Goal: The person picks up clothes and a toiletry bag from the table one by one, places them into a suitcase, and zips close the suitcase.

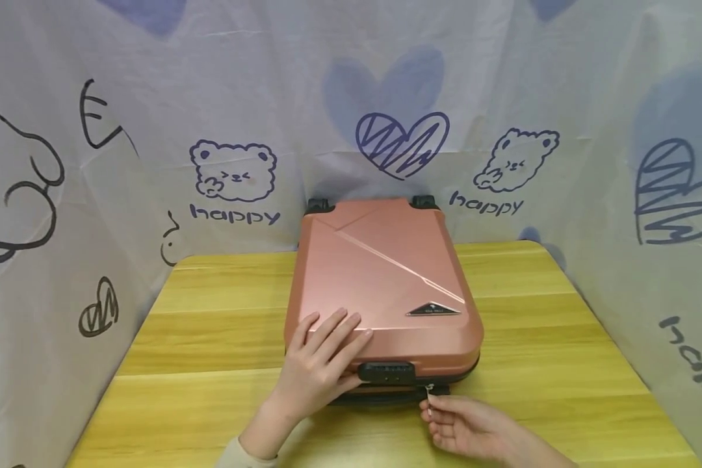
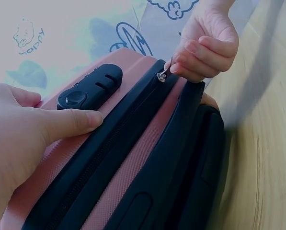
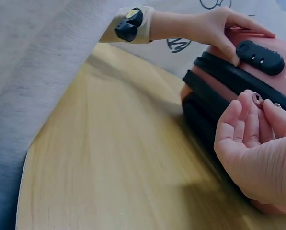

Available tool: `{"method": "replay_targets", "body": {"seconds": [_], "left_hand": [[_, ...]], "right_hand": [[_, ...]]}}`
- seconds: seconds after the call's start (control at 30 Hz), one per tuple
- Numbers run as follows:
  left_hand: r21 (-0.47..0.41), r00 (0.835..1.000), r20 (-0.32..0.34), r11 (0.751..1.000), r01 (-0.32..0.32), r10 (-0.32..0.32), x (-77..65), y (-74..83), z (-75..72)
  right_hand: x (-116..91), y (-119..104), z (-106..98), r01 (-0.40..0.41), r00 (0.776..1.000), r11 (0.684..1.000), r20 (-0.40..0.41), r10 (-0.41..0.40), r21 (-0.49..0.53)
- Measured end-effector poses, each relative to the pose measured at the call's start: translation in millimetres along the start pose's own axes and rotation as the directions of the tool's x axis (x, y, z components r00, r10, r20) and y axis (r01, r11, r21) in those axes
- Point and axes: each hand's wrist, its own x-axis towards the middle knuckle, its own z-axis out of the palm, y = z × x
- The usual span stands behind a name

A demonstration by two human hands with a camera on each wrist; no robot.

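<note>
A pink hard-shell suitcase [image 1: 380, 266] lies flat on the table, its wheels toward the back wall. My left hand [image 1: 322, 361] rests on the near left of its lid, fingers spread. The left thumb presses the front side beside the black combination lock [image 2: 90, 86]. At the front edge my right hand [image 1: 468, 422] pinches a small metal zipper pull [image 2: 166, 72] between thumb and finger. The black zipper strip [image 2: 99, 143] runs along the side and looks closed where it shows. Below it is the black carry handle [image 2: 157, 167].
The wood-grain table [image 1: 210, 325] extends to both sides of the suitcase. White cloth walls [image 1: 304, 84] with printed bears and hearts stand behind and at the sides. A grey sleeve [image 3: 42, 62] fills the left of the right wrist view.
</note>
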Motion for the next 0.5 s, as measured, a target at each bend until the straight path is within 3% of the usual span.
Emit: {"method": "replay_targets", "body": {"seconds": [0.5], "left_hand": [[-0.008,1.000,-0.009,1.000,0.006,-0.006,3.7,0.4,-2.3]], "right_hand": [[-1.8,-1.2,17.9,0.035,0.998,0.998,-0.050,-0.037,-0.044]]}}
